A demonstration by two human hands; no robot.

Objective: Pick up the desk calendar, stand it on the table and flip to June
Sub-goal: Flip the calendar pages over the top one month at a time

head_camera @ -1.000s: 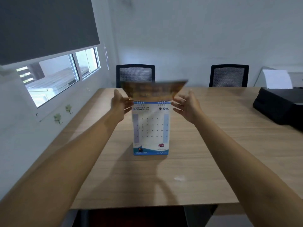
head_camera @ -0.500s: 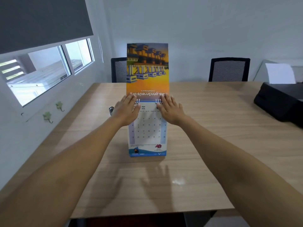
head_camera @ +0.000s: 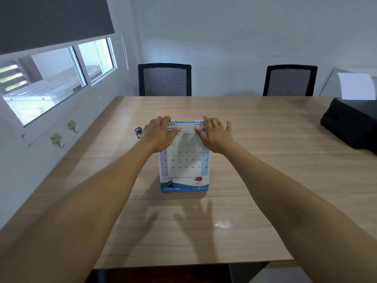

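Note:
The desk calendar (head_camera: 185, 160) stands upright on the wooden table (head_camera: 275, 180), its white-and-blue grid page facing me; the month heading is partly covered by my fingers. My left hand (head_camera: 161, 133) grips the top left corner at the spiral binding, thumb on the front page and fingers over the top edge. My right hand (head_camera: 214, 135) holds the top right corner the same way, with its little finger spread out to the right. No lifted page shows above the binding.
A small metal object (head_camera: 138, 131) lies just left of the calendar. A black device (head_camera: 350, 123) sits at the table's right edge. Two black chairs (head_camera: 164, 79) (head_camera: 289, 80) stand behind the far side. A wall with a window (head_camera: 51, 78) runs along the left.
The orange picture page that stood upright above the binding has gone over the back out of sight. Both hands have followed it to the top edge.

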